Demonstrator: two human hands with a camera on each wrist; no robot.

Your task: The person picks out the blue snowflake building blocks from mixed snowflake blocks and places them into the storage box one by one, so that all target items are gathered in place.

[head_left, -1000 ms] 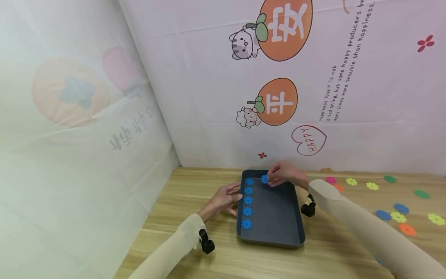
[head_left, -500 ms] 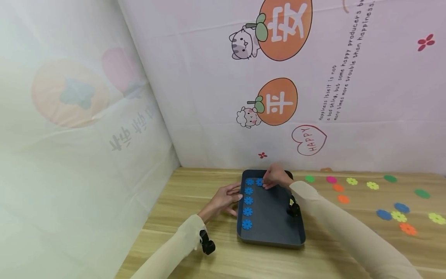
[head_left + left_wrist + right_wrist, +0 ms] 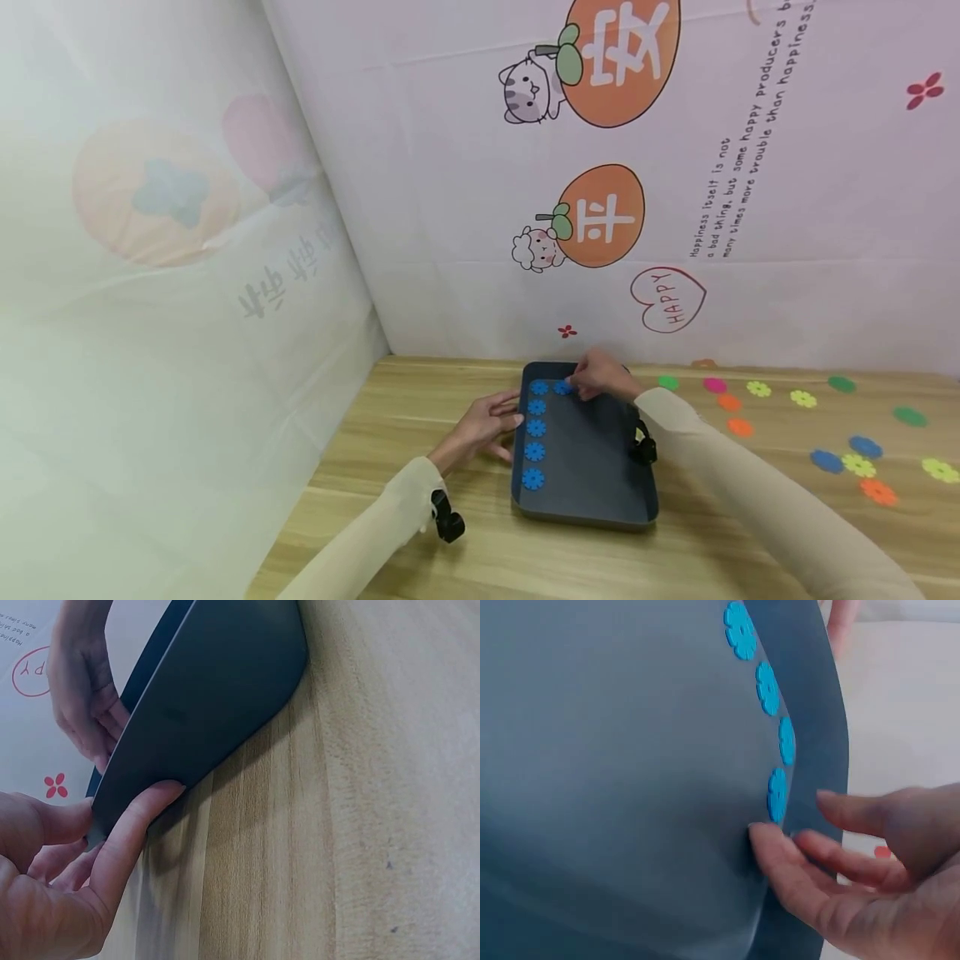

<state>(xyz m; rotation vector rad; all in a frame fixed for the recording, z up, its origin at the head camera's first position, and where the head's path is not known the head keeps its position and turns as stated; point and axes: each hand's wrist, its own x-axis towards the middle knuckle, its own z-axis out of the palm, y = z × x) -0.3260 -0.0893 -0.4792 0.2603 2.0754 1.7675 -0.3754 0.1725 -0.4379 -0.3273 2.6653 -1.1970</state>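
Note:
A dark grey tray (image 3: 588, 450) stands on the wooden table, with blue flower-shaped discs inside. Several of them, such as the blue disc (image 3: 535, 428), form a column along its left wall. Another blue disc (image 3: 562, 387) lies at the far end, right of the column's top one. My right hand (image 3: 602, 375) reaches over the far right part of the tray. Its fingertips are at that disc's edge, and the thumb stands apart from them in the right wrist view. My left hand (image 3: 67, 877) rests with spread, extended fingers against the tray's left outer wall and rim.
Loose discs lie to the tray's right: orange (image 3: 878, 492), yellow (image 3: 802, 399), green (image 3: 909, 416), pink (image 3: 715, 385) and blue (image 3: 827, 461). A printed cloth wall (image 3: 465, 208) rises right behind the tray. Another pale cloth (image 3: 187, 375) stands at the left.
My right hand brought a blue disc leftward across the tray's far end, then drew back slightly right, leaving more of it showing. The left hand has stayed at the tray's wall.

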